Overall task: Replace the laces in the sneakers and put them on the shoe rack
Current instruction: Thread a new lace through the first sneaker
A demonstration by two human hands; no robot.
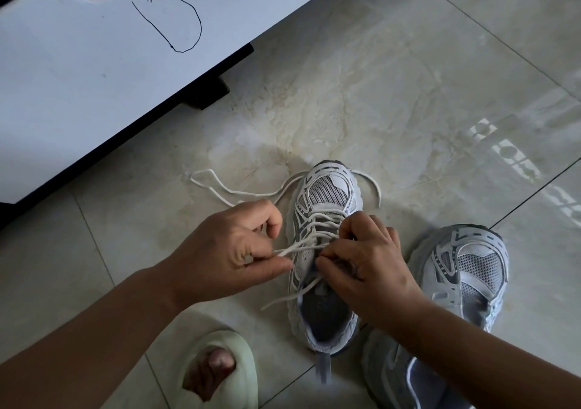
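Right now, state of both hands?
Left hand: pinching the white lace of the middle sneaker.
Right hand: curled on the laces over the sneaker's tongue.

Glossy tile floor (408,78) carries two sneakers (323,251), a slipper (220,345) and cabinet (94,63).

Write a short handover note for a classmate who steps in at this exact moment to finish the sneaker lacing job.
Left hand pinches a strand of the white cord lace beside the middle grey-and-white mesh sneaker. Right hand pinches lace at the eyelets.
That sneaker stands on the marble floor tiles, lower eyelets laced, loose lace trailing left.
The second grey mesh sneaker lies to its right; no lace is visible on it.
Left: finish lacing, then the second sneaker, then shelve both. No shoe rack in view.
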